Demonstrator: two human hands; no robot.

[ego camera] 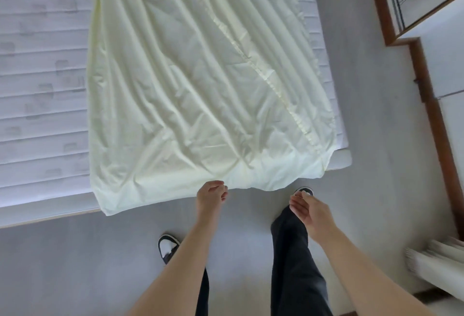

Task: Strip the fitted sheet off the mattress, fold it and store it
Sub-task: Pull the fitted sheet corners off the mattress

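Sheet (200, 84) lies folded on mattress (37, 89); both hands (212, 194) hover loose, holding nothing.

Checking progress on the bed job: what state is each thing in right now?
Fitted sheet: off the mattress corners, lying wrinkled in a long strip, near edge overhanging.
Mattress: bare on the left.
Left hand: fingers curled, at the sheet's near edge.
Right hand: loosely open, holding nothing.
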